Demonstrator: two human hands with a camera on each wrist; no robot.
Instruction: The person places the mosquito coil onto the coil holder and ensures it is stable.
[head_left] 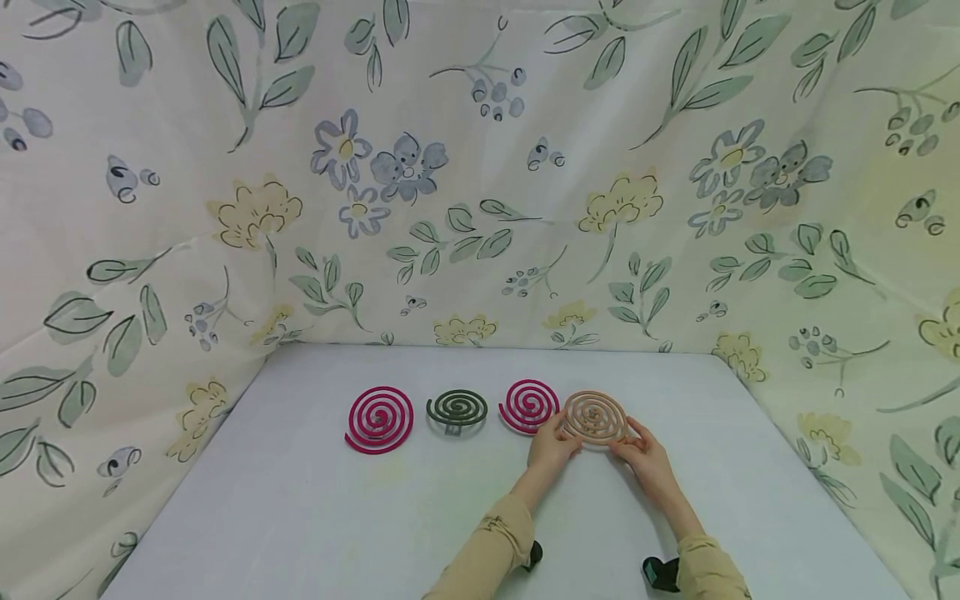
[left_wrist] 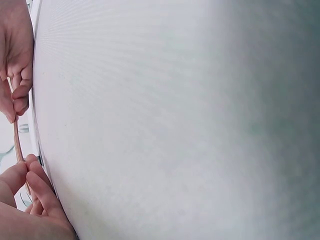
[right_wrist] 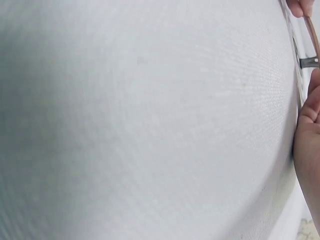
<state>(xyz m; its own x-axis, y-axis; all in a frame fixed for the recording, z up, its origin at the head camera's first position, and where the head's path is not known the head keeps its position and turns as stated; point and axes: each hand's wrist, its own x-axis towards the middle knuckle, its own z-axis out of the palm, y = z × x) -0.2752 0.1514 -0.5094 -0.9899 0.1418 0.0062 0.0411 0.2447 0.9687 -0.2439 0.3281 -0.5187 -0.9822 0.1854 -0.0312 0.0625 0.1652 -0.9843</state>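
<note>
A tan mosquito coil is held at its near edge by both hands, on the right side of the row of coils. My left hand pinches its left edge, and my right hand pinches its right edge. Seen edge-on in the left wrist view, the coil is a thin strip between the fingertips of the two hands. A small dark metal stand shows beside the coil in the right wrist view. Close to the left hand is a magenta mosquito coil.
Farther left are a dark green mosquito coil, tilted on a small metal stand, and another magenta coil. All lie on a white table. A floral cloth hangs behind the table and at its sides.
</note>
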